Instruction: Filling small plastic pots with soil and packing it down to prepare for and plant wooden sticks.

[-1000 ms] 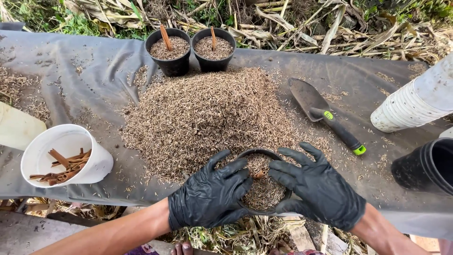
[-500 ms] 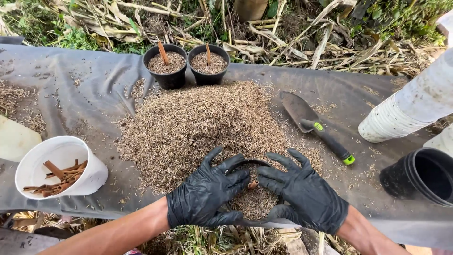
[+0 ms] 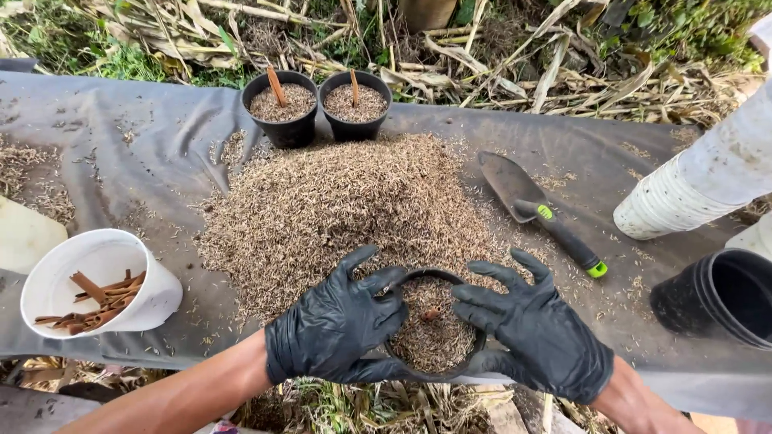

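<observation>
Since the earlier frame your view had tipped so the pile and both filled pots sat lower in the picture, while your hands kept their clasp on the pot and your fingers drew in slightly.

You held a small black pot (image 3: 434, 329), round and thin-walled, at the near edge of the grey sheet (image 3: 121, 120), right where the husk pile (image 3: 346, 201) ended. It was filled nearly to the rim with dry tan husks, and a small reddish-brown bit showed near the middle of the filling.

Beyond your fingertips, past the pile, stood two filled black pots (image 3: 318, 104), touching each other, each with a brown stick upright in its husks. Out beyond your left wrist a white cup (image 3: 104, 281) lay tilted, holding brown sticks. Beyond your right fingers lay a trowel (image 3: 539, 210) with a black and green handle; further right were a stack of white cups (image 3: 700, 185) and an open black bucket (image 3: 720, 297).

Your left hand (image 3: 338, 325), in a black glove, curled around the pot's left wall, fingers half spread, thumb along the near rim. Your right hand (image 3: 535, 333), also gloved, cupped the right wall, fingers fanned and resting on the rim.
</observation>
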